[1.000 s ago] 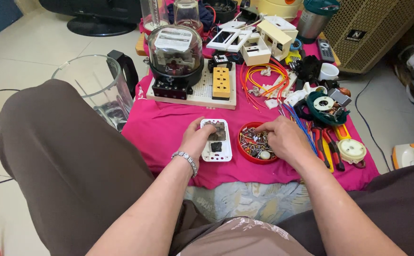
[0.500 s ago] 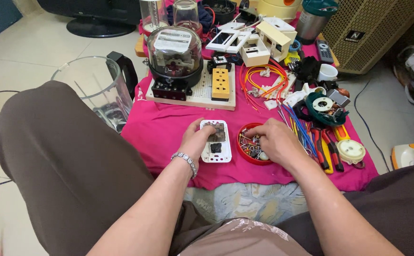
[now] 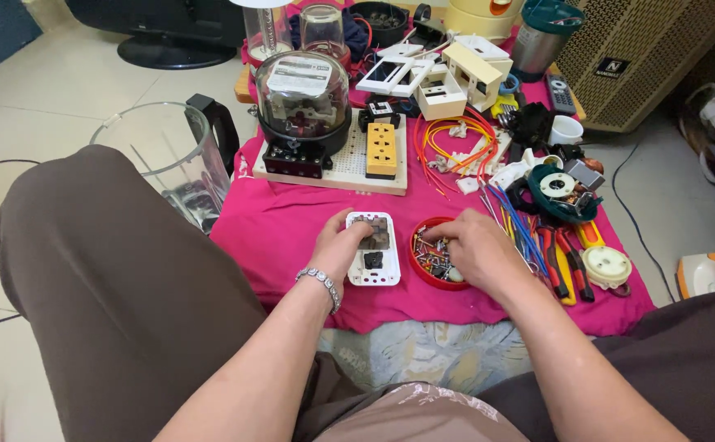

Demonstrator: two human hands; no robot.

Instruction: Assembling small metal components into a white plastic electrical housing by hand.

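Note:
My left hand (image 3: 339, 247), with a silver bracelet on its wrist, rests on a white socket plate (image 3: 375, 260) that lies flat on the pink cloth (image 3: 292, 229), its fingers curled over the plate's left edge. My right hand (image 3: 474, 250) lies over a small red round dish (image 3: 424, 260) full of several screws and small metal parts, fingertips down among them. Whether it pinches a screw is hidden. The dish stands right beside the plate.
Behind the hands stand a perforated board (image 3: 337, 160) with a glass-domed meter (image 3: 303, 98) and a yellow socket (image 3: 381, 150), orange wires (image 3: 456, 139), white boxes (image 3: 439, 90). Blue wires (image 3: 519, 225), pliers (image 3: 559, 262) and a teal part (image 3: 559, 190) lie right. A glass jug (image 3: 165, 160) stands left.
My right hand has slid left over the red dish and dipped its fingers among the screws. The left hand stays on the socket plate.

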